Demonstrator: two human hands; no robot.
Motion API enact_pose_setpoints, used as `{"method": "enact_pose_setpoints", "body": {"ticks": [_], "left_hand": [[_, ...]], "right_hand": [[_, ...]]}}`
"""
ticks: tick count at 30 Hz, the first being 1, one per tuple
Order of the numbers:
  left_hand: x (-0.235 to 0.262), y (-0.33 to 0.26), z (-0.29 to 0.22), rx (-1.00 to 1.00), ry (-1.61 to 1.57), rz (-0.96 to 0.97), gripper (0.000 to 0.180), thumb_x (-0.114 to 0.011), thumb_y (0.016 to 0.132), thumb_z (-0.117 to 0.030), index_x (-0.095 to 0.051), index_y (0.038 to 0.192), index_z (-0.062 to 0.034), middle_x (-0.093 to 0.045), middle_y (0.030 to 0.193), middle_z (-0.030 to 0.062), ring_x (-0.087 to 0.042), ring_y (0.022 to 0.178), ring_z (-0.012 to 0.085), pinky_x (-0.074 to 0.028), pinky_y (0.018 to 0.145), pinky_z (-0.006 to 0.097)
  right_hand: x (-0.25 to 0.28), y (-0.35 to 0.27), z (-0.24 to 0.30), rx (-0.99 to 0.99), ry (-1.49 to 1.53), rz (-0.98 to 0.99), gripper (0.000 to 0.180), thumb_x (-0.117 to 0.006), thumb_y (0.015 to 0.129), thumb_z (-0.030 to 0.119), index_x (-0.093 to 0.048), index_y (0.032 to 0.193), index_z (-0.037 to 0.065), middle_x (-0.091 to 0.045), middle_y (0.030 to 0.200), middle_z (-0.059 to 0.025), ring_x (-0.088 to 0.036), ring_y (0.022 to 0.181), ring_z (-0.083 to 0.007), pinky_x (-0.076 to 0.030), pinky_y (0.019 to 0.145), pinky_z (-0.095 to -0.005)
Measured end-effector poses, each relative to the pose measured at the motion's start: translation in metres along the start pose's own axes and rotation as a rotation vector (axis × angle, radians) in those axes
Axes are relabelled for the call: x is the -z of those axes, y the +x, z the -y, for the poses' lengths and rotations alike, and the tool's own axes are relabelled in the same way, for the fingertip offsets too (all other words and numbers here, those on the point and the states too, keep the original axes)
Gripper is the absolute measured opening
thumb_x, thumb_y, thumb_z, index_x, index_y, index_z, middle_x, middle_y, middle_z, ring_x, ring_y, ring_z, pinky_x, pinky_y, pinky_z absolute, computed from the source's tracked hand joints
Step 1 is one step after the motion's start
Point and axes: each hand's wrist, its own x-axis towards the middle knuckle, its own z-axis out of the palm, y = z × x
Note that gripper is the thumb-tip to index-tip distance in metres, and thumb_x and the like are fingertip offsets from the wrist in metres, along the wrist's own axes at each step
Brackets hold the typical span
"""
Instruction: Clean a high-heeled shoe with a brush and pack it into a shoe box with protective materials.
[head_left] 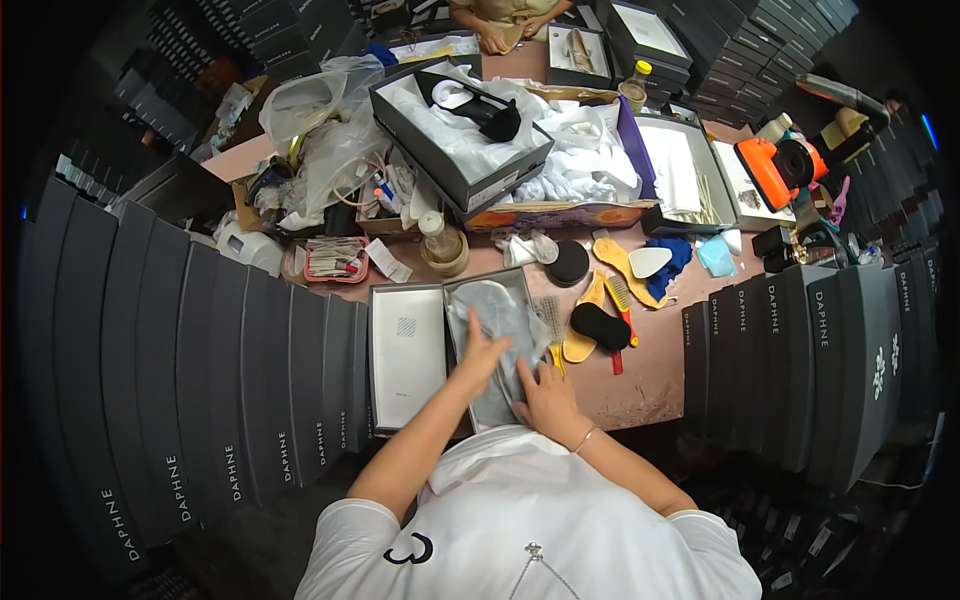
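Observation:
An open grey shoe box (522, 283) lined with pale tissue paper (497, 318) lies on the table in front of me. My left hand (482, 352) rests flat on the tissue inside the box, fingers spread. My right hand (545, 393) presses on the tissue at the box's near right corner. Neither hand grips anything. The box's lid (407, 353) lies upside down just left of the box.
Yellow insoles (622, 262), a black pad (599, 325), a brush (620, 298) and a black round tin (568, 263) lie right of the box. A larger open box (455, 128) with a black shoe sits further back. Stacks of dark boxes (200, 350) flank both sides. Another person's hands (492, 38) work at the far end.

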Motion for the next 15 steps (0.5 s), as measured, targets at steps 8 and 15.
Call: {"method": "enact_pose_setpoints", "body": {"ticks": [8, 15], "left_hand": [[0.080, -0.061, 0.064, -0.407, 0.828, -0.550, 0.045, -0.059, 0.084, -0.004, -0.047, 0.128, 0.0004, -0.057, 0.119, 0.0213, -0.056, 0.109, 0.0362, -0.046, 0.092, 0.041], [0.100, -0.103, 0.093, -0.400, 1.068, -0.486, 0.029, -0.060, 0.089, -0.016, -0.054, 0.109, 0.0042, -0.061, 0.100, 0.0281, -0.058, 0.093, 0.0455, -0.048, 0.079, 0.048]], "right_hand": [[0.032, -0.007, -0.022, 0.031, 0.275, -0.070, 0.083, -0.070, 0.079, 0.019, -0.025, 0.145, -0.001, -0.054, 0.115, -0.0310, -0.055, 0.104, -0.0441, -0.044, 0.087, -0.0485], [-0.044, -0.045, -0.067, -0.089, 0.426, 0.310, 0.087, -0.057, 0.083, 0.007, -0.002, 0.149, -0.001, -0.057, 0.087, -0.0385, -0.060, 0.082, -0.0503, -0.048, 0.078, -0.0500]]}}
